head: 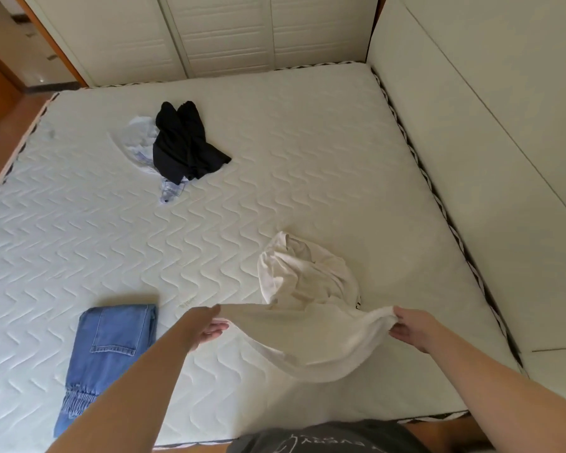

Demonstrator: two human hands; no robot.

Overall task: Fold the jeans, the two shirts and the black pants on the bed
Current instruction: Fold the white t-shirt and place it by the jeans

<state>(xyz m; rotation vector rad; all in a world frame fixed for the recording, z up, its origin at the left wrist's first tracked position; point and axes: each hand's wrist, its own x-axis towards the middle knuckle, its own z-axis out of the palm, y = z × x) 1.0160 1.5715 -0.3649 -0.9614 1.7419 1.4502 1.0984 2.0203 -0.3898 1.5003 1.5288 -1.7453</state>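
Folded jeans (111,351) lie left; mattress (275,142) middle open.

Readable text: almost none.
- Dark shirt (327,436) on person, bottom edge of view: pale print, upside down to camera, reads roughly "EVERY"; rest of lettering too small and cut off.
- Mattress (275,158): small faint mark just right of folded jeans (111,348), illegible.
- Jeans: no legible label.
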